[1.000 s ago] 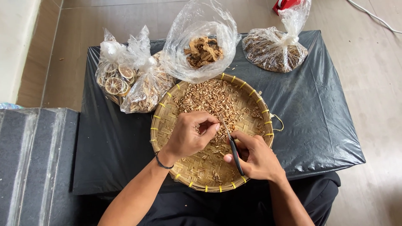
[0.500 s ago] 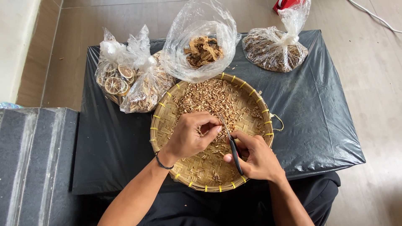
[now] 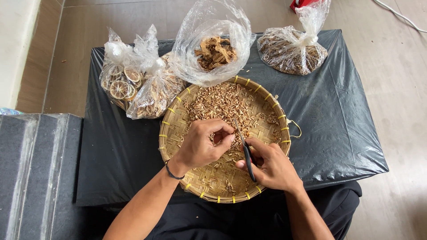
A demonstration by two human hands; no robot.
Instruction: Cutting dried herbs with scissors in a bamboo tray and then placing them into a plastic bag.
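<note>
Right hand (image 3: 271, 166) still clenched on scissors (image 3: 243, 146), left hand (image 3: 205, 143) still pinching a dried piece, unmoved.

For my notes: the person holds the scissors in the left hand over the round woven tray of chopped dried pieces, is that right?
Not quite: the head view shows the scissors in the right hand. The left hand pinches a piece at the blades, over the round woven tray.

A low table draped in glossy black plastic sheeting (image 3: 347, 133) stands on a floor of pale beige tiles (image 3: 400, 66). To the left sits a dark grey ribbed block (image 3: 35, 169), its top catching a dull sheen. A cream-coloured wall base (image 3: 18, 44) runs along the far left. A white cable (image 3: 400, 15) trails across the tiles at upper right. Soft, even daylight fills the room.
</note>
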